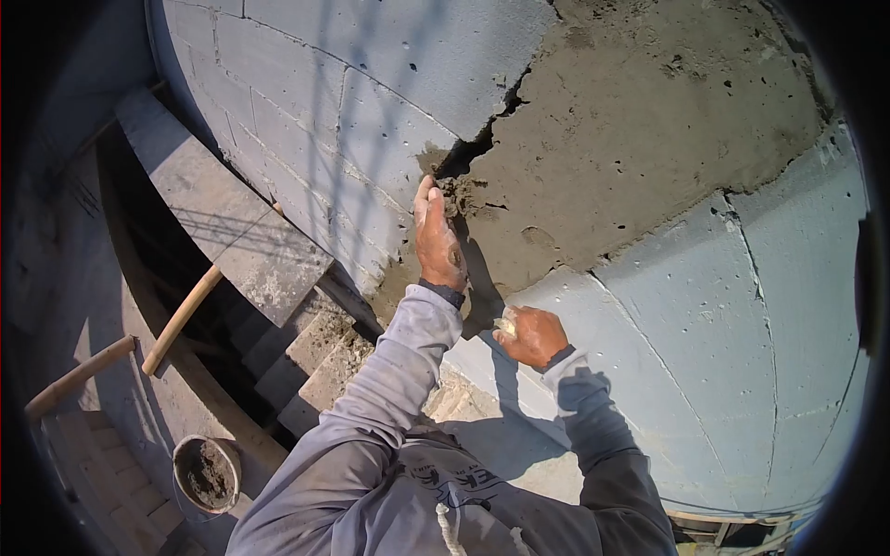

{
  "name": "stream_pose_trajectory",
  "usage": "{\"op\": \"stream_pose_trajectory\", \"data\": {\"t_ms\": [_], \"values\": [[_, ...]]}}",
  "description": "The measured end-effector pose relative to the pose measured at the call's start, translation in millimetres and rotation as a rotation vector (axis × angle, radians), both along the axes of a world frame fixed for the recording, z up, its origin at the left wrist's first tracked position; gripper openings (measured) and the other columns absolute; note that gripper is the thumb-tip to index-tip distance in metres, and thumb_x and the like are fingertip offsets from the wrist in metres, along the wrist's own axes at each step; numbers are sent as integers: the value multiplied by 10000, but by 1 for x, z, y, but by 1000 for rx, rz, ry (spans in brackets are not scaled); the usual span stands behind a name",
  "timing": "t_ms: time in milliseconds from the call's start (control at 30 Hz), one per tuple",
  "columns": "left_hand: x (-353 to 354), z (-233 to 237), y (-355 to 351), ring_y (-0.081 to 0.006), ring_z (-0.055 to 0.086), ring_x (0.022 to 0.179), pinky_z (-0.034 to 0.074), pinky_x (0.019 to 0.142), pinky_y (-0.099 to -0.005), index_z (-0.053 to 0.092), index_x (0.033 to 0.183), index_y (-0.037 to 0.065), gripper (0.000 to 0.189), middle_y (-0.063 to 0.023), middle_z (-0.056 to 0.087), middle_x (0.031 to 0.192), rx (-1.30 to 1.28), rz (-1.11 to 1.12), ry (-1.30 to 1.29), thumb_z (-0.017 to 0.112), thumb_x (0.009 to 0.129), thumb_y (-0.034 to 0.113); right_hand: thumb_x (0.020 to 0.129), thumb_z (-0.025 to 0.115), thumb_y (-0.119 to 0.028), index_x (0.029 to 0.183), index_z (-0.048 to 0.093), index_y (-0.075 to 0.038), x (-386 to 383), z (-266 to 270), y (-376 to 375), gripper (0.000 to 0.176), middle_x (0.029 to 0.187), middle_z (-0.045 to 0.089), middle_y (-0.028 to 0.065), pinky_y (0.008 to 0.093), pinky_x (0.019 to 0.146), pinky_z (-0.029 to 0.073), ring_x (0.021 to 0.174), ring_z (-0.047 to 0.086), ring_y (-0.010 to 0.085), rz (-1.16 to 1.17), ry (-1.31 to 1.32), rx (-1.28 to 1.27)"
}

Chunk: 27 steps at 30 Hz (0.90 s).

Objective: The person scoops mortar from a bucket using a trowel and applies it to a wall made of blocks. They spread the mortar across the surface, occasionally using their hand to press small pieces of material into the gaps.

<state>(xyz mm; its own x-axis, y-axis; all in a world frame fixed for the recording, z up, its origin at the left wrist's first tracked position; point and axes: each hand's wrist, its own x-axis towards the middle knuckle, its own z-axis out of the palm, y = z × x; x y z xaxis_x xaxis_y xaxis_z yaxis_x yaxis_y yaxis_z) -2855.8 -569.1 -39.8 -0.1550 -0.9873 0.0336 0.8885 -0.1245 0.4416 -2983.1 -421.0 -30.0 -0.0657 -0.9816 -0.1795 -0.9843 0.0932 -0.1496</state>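
My left hand (438,236) is raised against the wall, fingers stretched out and held together, edge-on to the surface. Its fingertips are beside a crumbly clump of wet mortar (461,196) at the border of a broad grey mortar patch (630,139). Lower and to the right, my right hand (533,335) is closed, with a small pale yellowish piece (505,325) showing at its thumb side; I cannot tell what it belongs to. A dark area between the hands runs along the lower edge of the mortar. Pale block wall (371,111) shows on both sides of the patch.
At lower left stands a bucket (208,473) with mortar inside. Wooden handles or poles (182,320) stick up near a plank platform (218,208). Rough blocks (320,347) lie below the wall, beside a dark gap. A ragged dark gap (482,148) borders the mortar.
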Motion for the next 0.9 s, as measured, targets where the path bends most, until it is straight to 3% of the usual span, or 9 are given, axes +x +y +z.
{"op": "stream_pose_trajectory", "data": {"t_ms": [67,200,267,300,400,533,667,767,900], "values": [[6,8,6,-210,374,1262,285,1053,-316,310,1381,2,564,-112,369,1380,-1,-35,7,420,963,364,758,627,-281,909,605,2,6,7,-19,321,802,638,226,455,687,494,780,619,395,56,60,-43],[12,12,10,-194,244,1349,167,1112,-308,216,1397,-72,629,-143,258,1459,-105,89,-161,392,975,360,771,626,-288,905,603,13,21,58,-45,331,778,637,226,456,681,497,759,621,399,-3,9,-33],[27,5,6,-202,251,1348,161,1114,-312,228,1398,-61,620,-140,259,1461,-194,132,-193,384,977,366,784,628,-295,899,602,22,33,83,-46,338,759,634,233,455,679,499,745,624,403,-21,130,-63],[42,10,9,-199,261,1348,167,1110,-314,252,1398,-39,596,-130,276,1457,-172,68,-76,372,981,369,782,642,-308,893,605,27,37,92,-44,354,754,632,238,456,676,499,743,625,402,8,174,-96],[97,12,16,-223,361,1299,260,1060,-345,320,1382,7,605,-124,386,1396,-46,68,-131,362,965,444,781,656,-319,826,582,11,41,106,-43,341,711,620,221,451,647,479,706,615,391,13,250,-177],[178,-49,31,-233,445,1225,315,1013,-362,345,1368,8,648,-137,446,1342,92,77,-292,388,940,493,782,658,-315,885,608,29,60,108,-36,363,746,636,224,447,653,507,719,634,377,-11,346,-200],[250,-135,73,-181,566,1026,381,897,-332,428,1314,28,622,-107,571,1182,314,78,-514,415,923,511,788,657,-314,913,593,21,86,87,-25,363,780,632,206,440,638,513,712,639,362,-43,426,-267],[287,-186,113,-152,590,930,387,830,-313,478,1262,48,577,-57,616,1049,483,22,-624,436,914,507,796,650,-315,942,565,16,97,67,-15,372,806,618,185,434,635,514,703,640,350,-98,400,-373],[319,-247,146,-149,601,857,404,718,-288,511,1199,59,521,-37,630,963,619,-23,-639,468,907,489,800,650,-335,923,549,-14,115,60,-3,358,797,600,167,424,613,489,702,616,353,110,174,-436]]}}
